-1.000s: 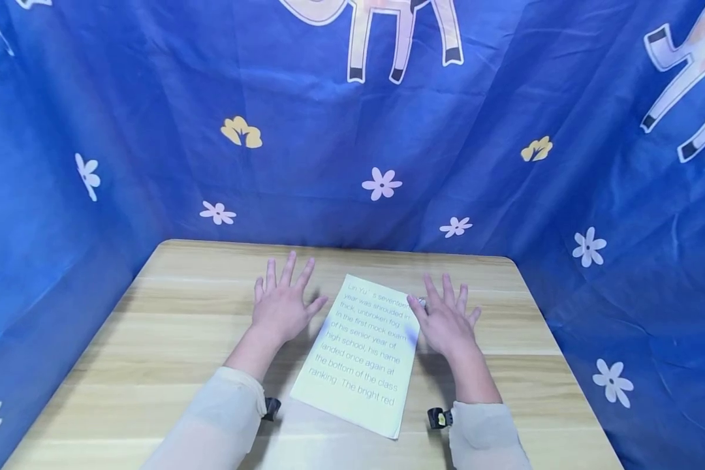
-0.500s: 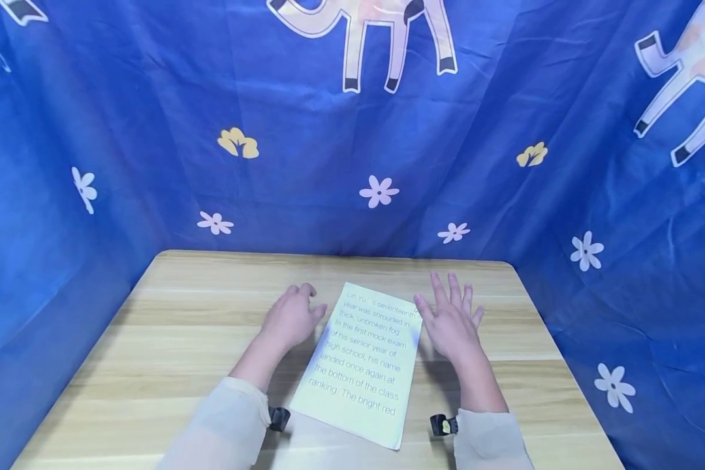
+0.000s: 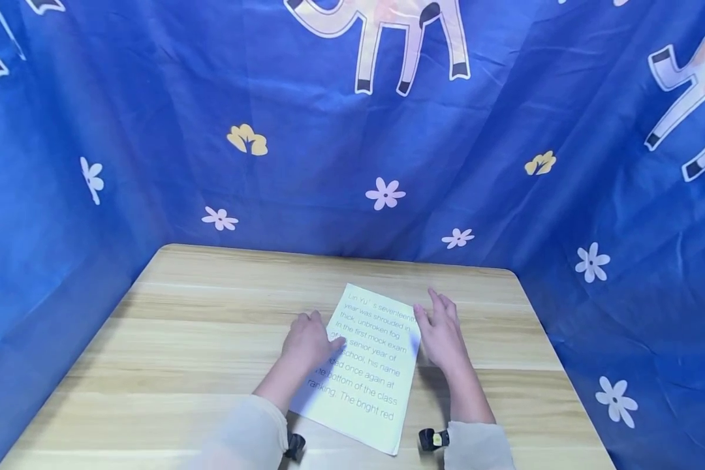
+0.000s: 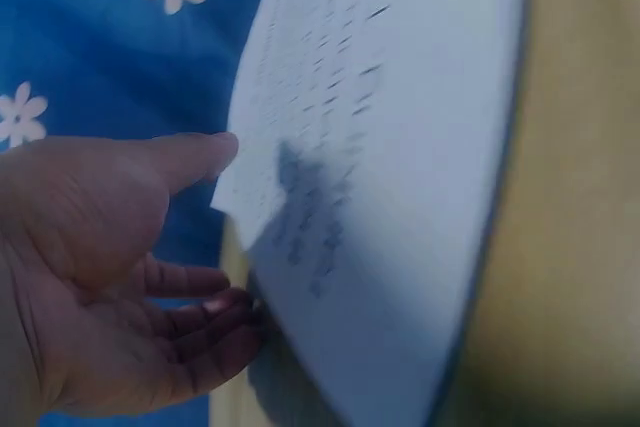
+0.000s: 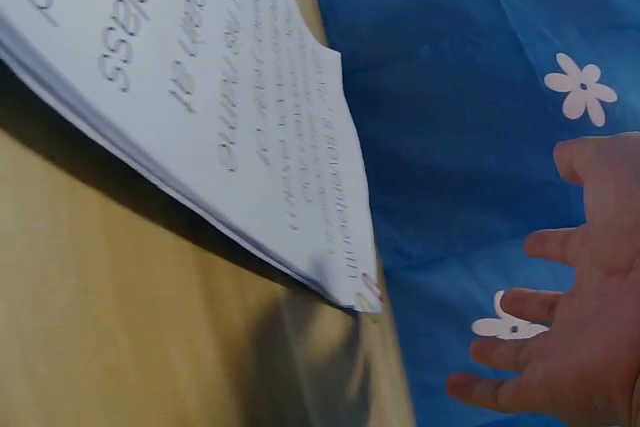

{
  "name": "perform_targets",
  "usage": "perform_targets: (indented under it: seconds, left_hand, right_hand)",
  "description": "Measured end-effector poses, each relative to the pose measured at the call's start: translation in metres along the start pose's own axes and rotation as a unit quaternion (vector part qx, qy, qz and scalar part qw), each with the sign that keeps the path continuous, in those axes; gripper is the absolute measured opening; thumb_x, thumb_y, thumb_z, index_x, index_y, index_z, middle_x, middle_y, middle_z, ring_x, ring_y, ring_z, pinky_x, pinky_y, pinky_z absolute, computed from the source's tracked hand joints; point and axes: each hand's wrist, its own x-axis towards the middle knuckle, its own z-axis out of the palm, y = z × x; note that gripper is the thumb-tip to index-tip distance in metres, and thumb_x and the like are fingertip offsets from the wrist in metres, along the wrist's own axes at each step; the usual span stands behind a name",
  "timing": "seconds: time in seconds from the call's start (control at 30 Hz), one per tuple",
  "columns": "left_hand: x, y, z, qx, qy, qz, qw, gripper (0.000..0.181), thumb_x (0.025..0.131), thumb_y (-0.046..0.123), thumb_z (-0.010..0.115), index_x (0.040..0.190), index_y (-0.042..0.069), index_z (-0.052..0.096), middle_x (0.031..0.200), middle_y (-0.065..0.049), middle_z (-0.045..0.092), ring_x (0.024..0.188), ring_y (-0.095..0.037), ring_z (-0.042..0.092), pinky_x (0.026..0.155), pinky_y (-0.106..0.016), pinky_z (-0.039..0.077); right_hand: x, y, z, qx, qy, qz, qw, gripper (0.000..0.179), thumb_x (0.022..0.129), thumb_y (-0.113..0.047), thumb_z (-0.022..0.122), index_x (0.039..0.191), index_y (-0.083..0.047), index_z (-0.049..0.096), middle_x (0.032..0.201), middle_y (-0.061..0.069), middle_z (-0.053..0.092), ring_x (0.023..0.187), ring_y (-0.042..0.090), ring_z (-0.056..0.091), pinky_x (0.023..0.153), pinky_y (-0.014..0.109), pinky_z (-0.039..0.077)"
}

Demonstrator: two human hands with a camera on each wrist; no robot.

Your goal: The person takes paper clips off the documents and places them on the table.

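Lying on the pale wood-grain table [image 3: 153, 365], the white rectangular stack of printed paper [image 3: 364, 391] could skid or crease if the slack-fingered, empty left hand [image 3: 307, 343] at its ten o'clock pushes before the loosely spread, empty right hand [image 3: 442, 334] at its two o'clock steadies it.

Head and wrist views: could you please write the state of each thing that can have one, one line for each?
Paper: lying on the table, printed side up, slanted.
Left hand: fingers bent, thumb out over the paper; contact cannot be told.
Right hand: open, holding nothing, near the paper's upper right corner.
Curtain: hanging behind the table, creased.
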Motion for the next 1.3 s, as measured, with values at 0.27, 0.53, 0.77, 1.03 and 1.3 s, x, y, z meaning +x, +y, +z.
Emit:
perform_targets:
  seconds: [0.27,0.53,0.77,1.03,1.3]
  left_hand:
    - [-0.001,0.010,0.014,0.045,0.029,0.002,0.9985,0.091,0.072,0.057,0.096,0.124,-0.010,0.062,0.104,-0.021,0.061,0.094,-0.032,0.061,0.080,-0.046,0.062]
    - [-0.001,0.011,0.016,0.012,0.017,-0.008,0.9997,0.091,0.071,0.049,0.099,0.126,-0.011,0.060,0.102,-0.021,0.063,0.090,-0.031,0.061,0.085,-0.047,0.060]
    - [0.001,0.008,0.017,-0.049,-0.003,-0.018,0.9986,0.094,0.075,0.042,0.099,0.138,-0.012,0.054,0.112,-0.022,0.062,0.096,-0.031,0.062,0.092,-0.048,0.060]
    - [-0.001,0.005,0.017,-0.111,-0.015,-0.017,0.9935,0.076,0.086,0.036,0.092,0.136,-0.007,0.053,0.108,-0.017,0.064,0.091,-0.028,0.063,0.083,-0.043,0.059]
    - [0.004,-0.009,0.008,-0.214,-0.037,-0.026,0.9757,0.018,0.098,0.011,0.064,0.112,-0.001,0.068,0.095,-0.011,0.071,0.087,-0.025,0.067,0.078,-0.039,0.055]
  right_hand:
    - [0.000,0.014,0.008,0.046,0.019,0.034,0.9982,0.065,0.113,-0.045,0.048,0.171,-0.021,0.030,0.178,0.018,0.022,0.159,0.052,0.036,0.127,0.073,0.030]
    - [0.000,0.024,0.006,0.076,0.029,0.041,0.9959,0.062,0.114,-0.044,0.046,0.169,-0.018,0.034,0.174,0.021,0.028,0.156,0.054,0.037,0.126,0.074,0.031]
    - [0.004,0.030,0.004,0.098,0.030,0.046,0.9937,0.061,0.113,-0.043,0.048,0.167,-0.016,0.037,0.172,0.021,0.031,0.157,0.049,0.037,0.126,0.072,0.032]
    - [0.007,0.035,-0.001,0.126,0.030,0.049,0.9904,0.059,0.112,-0.036,0.054,0.165,-0.014,0.040,0.169,0.020,0.035,0.157,0.046,0.037,0.126,0.069,0.035]
    - [0.013,0.040,-0.004,0.127,0.023,0.041,0.9909,0.056,0.111,-0.033,0.057,0.162,-0.013,0.044,0.165,0.020,0.039,0.153,0.046,0.043,0.126,0.065,0.039]
